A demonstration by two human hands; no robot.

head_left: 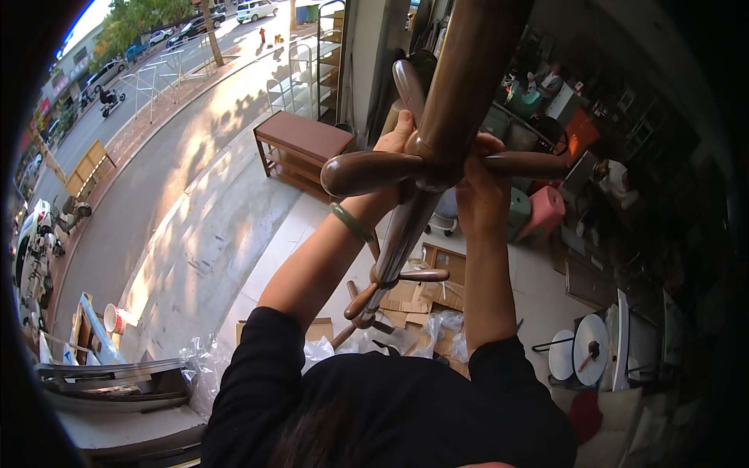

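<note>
A tall dark-brown wooden coat stand (460, 86) with rounded pegs rises right in front of me, its pole running down toward the floor. My left hand (399, 134) grips the pole beside a thick rounded peg (367, 171); a green bangle (351, 222) sits on that wrist. My right hand (482, 183) is closed on the pole's other side, next to a thinner peg (530, 164). Lower pegs (417, 274) stick out farther down the pole.
Flattened cardboard (437, 292) and clear plastic wrap (437, 324) lie on the floor below. A brown wooden bench (300, 144) stands at the shop entrance. Pink and green stools (538, 210) are to the right, a small round white table (589, 359) at lower right, the street at left.
</note>
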